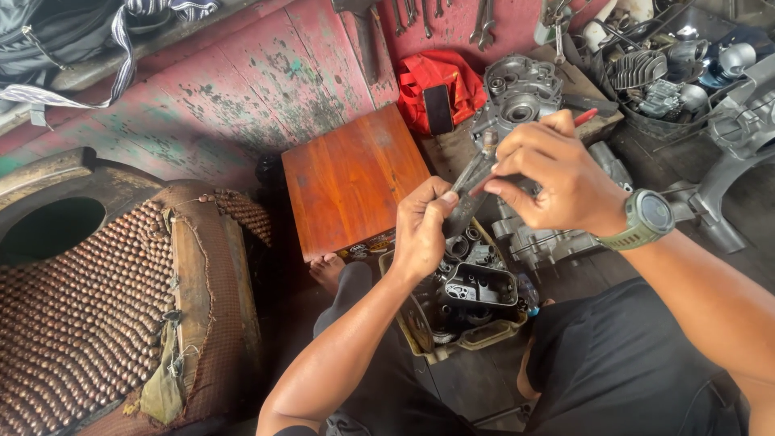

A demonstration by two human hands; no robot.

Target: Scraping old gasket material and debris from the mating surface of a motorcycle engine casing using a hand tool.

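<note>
Head view, from left: the left hand (421,230) is wrapped around the lower end of a grey metal engine part (472,182), fingers curled tight. Just right of those fingers, the right hand (557,182) pinches a red-handled tool (583,117) against the part's upper end. Judging by this, work on the part is midway; below the fingers, the tray of parts (468,295) waits.

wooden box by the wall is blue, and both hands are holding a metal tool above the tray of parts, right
Not quite. The wooden box is reddish brown, not blue, as the head view shows. The left hand and right hand do hold a metal tool above the tray of parts.
</note>
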